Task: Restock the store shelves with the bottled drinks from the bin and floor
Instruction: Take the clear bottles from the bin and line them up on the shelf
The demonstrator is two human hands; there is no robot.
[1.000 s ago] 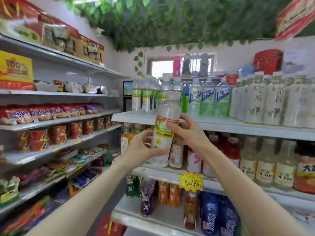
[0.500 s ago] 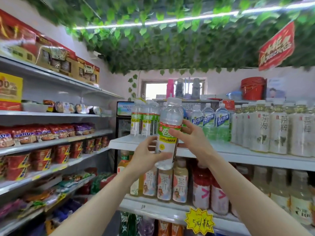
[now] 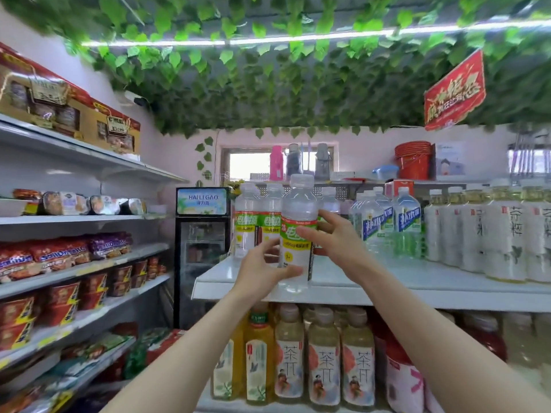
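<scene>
One clear plastic bottle (image 3: 299, 204) is held upright between two hands, in front of the front lip of the white top shelf (image 3: 387, 293); whether its base touches the shelf cannot be told. It is round and ribbed near the shoulder, with a pale screw cap and a glossy green and yellow wrap label.

The left hand (image 3: 262, 274) grips the lower part, its fingers (image 3: 269, 248) curled round the far side and the thumb laid across the front near the base. The right hand (image 3: 338, 242) grips at label height, thumb on the green band, the other digits wrapped behind.

Just behind stand three matching bottles (image 3: 247, 225), the third half hidden by the right hand. To the right are three blue-labelled bottles (image 3: 407, 222) of clear ridged plastic, then at least five frosted white tea bottles (image 3: 507, 242) with smooth straight sides.

On the shelf below stand two orange juice bottles (image 3: 258, 359) and three pale tea bottles (image 3: 323, 371) with peach paper-look labels.

To the left is one small black glass-door fridge (image 3: 202, 251). A stack of red buckets (image 3: 413, 162) sits on the high ledge, and green leaf garlands (image 3: 268, 84) cover the ceiling.
</scene>
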